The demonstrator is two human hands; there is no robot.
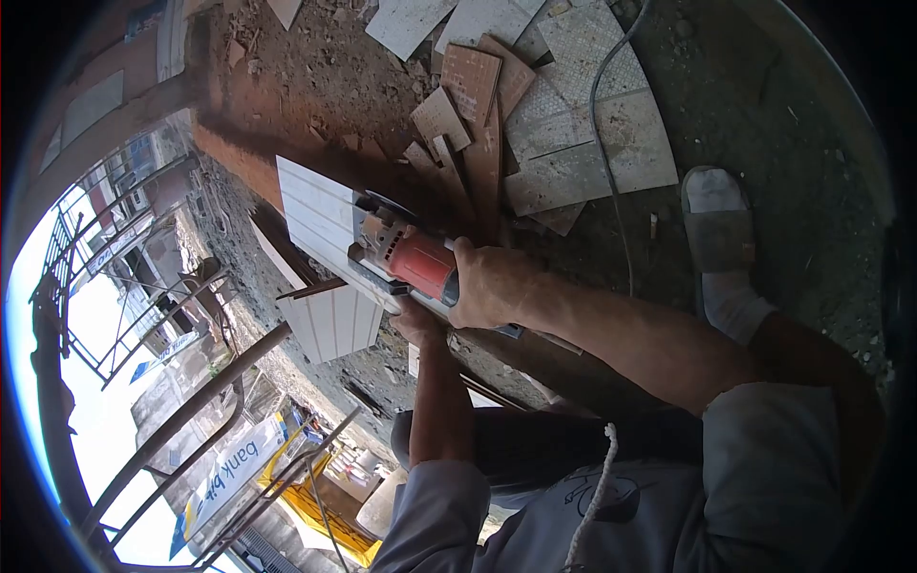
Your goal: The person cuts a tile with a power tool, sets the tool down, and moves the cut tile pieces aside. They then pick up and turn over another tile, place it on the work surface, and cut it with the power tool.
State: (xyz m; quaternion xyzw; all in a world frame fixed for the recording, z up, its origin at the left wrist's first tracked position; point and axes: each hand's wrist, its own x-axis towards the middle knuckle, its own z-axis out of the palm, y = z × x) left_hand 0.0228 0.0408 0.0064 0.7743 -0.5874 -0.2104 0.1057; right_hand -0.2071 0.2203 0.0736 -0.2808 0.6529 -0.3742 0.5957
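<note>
My right hand [487, 284] is wrapped round the rear of a red electric tile cutter [418, 262], which has a grey gear head. The cutter rests at the right edge of a white striped tile [318, 212]; its blade is mostly hidden. My left hand [417, 322] is closed at the tile's near corner, just below the cutter, with its fingers partly out of sight under the tile. Below and to the left, another white striped tile [334, 322] lies tilted on the rubble.
Broken white tiles [594, 162] and brown tile pieces [470, 81] lie on the dirt above. A grey cable [594, 105] crosses them. My slippered foot [719, 224] is at the right. Metal bars [196, 420] and a bank banner [229, 476] stand at the lower left.
</note>
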